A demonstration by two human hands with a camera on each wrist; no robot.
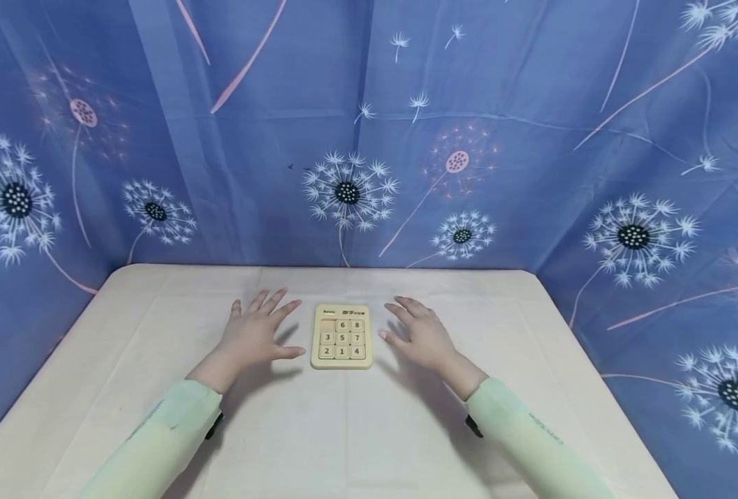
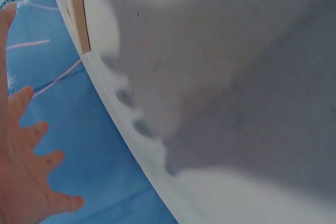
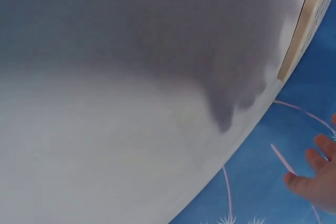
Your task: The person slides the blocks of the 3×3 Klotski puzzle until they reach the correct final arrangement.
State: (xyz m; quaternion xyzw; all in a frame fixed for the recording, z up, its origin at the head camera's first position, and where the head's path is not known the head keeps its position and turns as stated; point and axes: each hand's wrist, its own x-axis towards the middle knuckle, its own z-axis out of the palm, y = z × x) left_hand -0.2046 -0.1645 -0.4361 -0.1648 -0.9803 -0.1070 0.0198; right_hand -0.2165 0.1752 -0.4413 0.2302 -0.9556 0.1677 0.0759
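A cream-coloured sliding number puzzle (image 1: 341, 364) lies flat on the table between the two hands. Its tiles read 6, 8 in the top row, 3, 5, 7 in the middle and 2, 1, 4 at the bottom; the top left slot has no tile. To the left of the puzzle, the left hand (image 1: 255, 336) is held above the table with fingers spread, touching nothing. On the other side the right hand (image 1: 423, 336) hovers likewise, fingers extended and apart from the puzzle. Both wrist views show the puzzle's side edge (image 2: 79, 14) and the hands' shadows.
A white cloth covers the table (image 1: 344, 443). Blue curtains (image 1: 269, 173) printed with dandelions hang behind it and along both sides. Pale green sleeves (image 1: 163, 436) cover the forearms, with a dark band partly showing below each wrist.
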